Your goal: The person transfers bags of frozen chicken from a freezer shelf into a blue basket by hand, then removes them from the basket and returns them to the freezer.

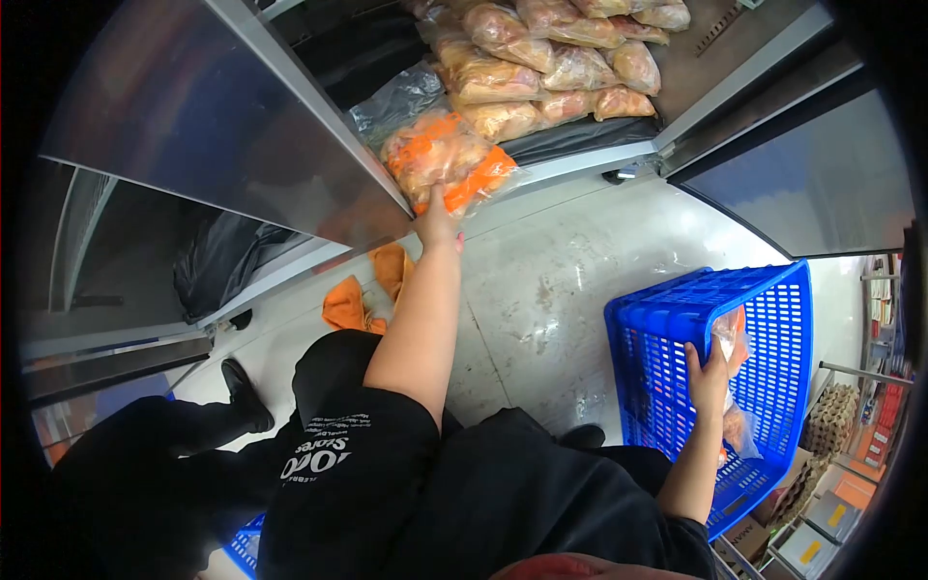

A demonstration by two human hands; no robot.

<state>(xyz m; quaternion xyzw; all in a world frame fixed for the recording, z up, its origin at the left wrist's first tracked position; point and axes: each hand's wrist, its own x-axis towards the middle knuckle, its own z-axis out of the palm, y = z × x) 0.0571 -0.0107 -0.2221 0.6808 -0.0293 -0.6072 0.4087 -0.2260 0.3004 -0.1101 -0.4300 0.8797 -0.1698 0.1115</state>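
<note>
Here, at the upper center of the frame, a clear bag with orange print [454, 159] in the left hand [440, 222]: clamped at the lower edge, thumb uppermost, other fingers largely hidden beneath, presumably for support from below with a pinch on the loose film. Lies mostly beyond the grip, bulk toward the top of the frame, printed end spreading right of the thumb; overlaps the sill of the open cabinet [580, 162] in view, though cannot tell whether in contact with it. Behind, at top center, similar wrapped packs [541, 82] in close rows on dark sheeting [580, 138], probably laid flat for a stable stack. At right of the frame, on the floor [541, 290], a blue basket [662, 321], with the right hand [710, 382] closed over the near rim, thumb outside, apparently as a steadying hold; cannot tell whether also touching the bagged goods [739, 435] inside.
</note>
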